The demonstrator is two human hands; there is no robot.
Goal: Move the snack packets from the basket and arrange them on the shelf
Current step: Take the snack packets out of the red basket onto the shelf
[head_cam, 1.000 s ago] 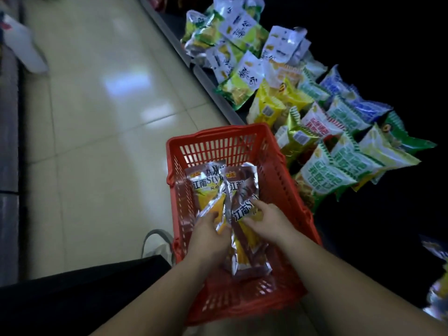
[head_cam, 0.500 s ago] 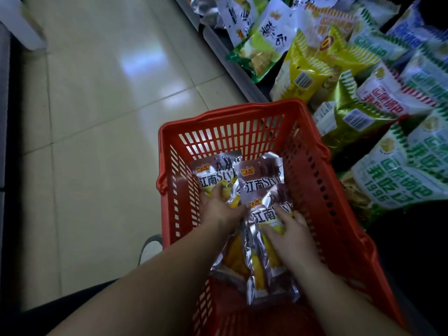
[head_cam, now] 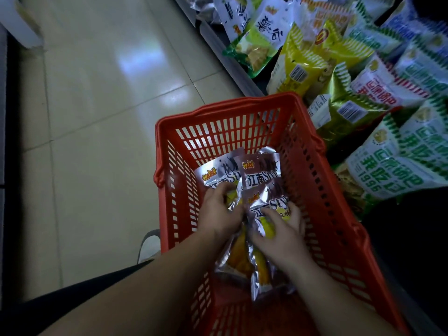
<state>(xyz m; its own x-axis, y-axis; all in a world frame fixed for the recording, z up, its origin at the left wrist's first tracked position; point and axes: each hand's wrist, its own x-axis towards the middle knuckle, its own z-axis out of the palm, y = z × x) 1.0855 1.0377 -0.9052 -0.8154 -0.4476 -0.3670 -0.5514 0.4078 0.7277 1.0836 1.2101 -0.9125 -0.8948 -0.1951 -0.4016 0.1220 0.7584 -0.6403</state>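
A red slotted shopping basket (head_cam: 225, 110) stands beside the low shelf edge (head_cam: 228, 54), with open tiled floor (head_cam: 109, 105) along its left side. Inside, silver foil snack packets (head_cam: 261, 173) lie overlapped near the middle, long axes running from near end to far wall, tops pointing at the far wall. Their labels read "江南Sty…". The left hand (head_cam: 221, 214) grips the left packet; the right hand (head_cam: 278, 229) curls over the front one. Green-and-white bags (head_cam: 392, 166) marked "1996" crowd the shelf by the basket's right rim.
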